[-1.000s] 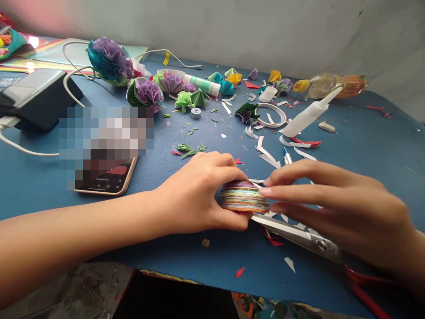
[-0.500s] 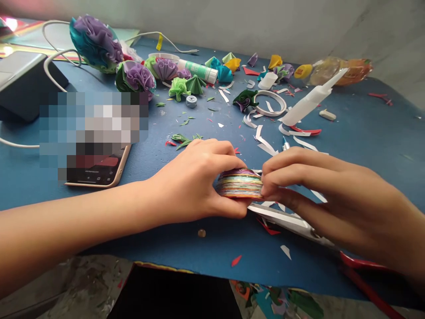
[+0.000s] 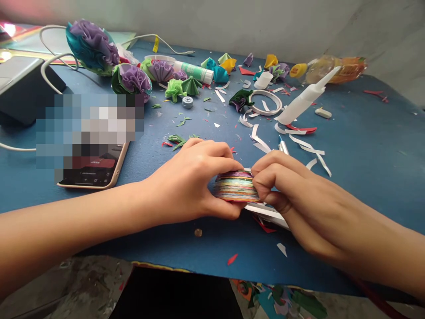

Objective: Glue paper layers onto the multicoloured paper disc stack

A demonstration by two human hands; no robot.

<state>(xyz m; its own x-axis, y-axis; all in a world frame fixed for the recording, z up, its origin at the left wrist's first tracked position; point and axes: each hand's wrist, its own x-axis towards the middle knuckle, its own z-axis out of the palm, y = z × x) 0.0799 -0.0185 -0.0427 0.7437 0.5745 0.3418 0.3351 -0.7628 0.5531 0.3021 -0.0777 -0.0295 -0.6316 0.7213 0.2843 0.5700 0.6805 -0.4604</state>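
Observation:
A thick stack of coloured paper, its many-coloured layers edge-on to me, is held just above the blue table. My left hand wraps round its left side, thumb below and fingers over the top. At the right end, my right hand is closed, with bent fingers and thumb pressed against the edge of the stack. Its fingertips are partly hidden. Under the hands lies what looks like a pair of scissors, mostly covered by my right hand and forearm.
Paper flowers, a glue stick and a white tape ring lie toward the wall. A white nozzle bottle leans right, near a plastic bottle. A phone lies left. Paper scraps litter the table.
My right hand has curled its fingers tighter and moved slightly left against the stack's right end, its forearm now covering more of the scissors. My left hand keeps its hold. The view has shifted slightly.

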